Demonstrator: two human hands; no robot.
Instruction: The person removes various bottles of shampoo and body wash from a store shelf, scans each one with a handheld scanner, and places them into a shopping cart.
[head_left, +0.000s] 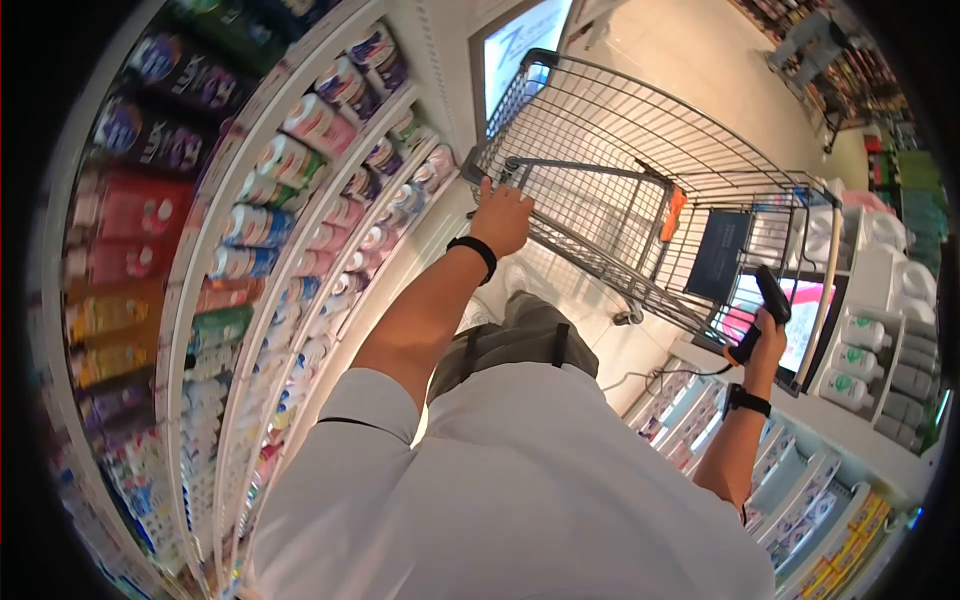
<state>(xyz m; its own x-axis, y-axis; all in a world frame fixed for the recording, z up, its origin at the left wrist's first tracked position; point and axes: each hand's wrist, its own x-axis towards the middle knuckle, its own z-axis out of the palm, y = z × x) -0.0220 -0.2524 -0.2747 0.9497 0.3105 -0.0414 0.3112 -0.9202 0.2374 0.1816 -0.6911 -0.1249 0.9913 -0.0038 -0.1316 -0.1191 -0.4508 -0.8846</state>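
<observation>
Two hands are busy: the left hand (500, 215), a black band at its wrist, is curled around the grey handle of the shopping cart (640, 170) in the upper middle of the frame, and the right hand (765, 345) at the right grips a handheld scanner (768, 305). That scanner is black and slim, with an orange patch low by the palm, its head tilted up beside the cart's right wall. Shelves of bottles (250, 230) fill the left of the frame.

Aisle (690, 60) open beyond cart (640, 170)
</observation>
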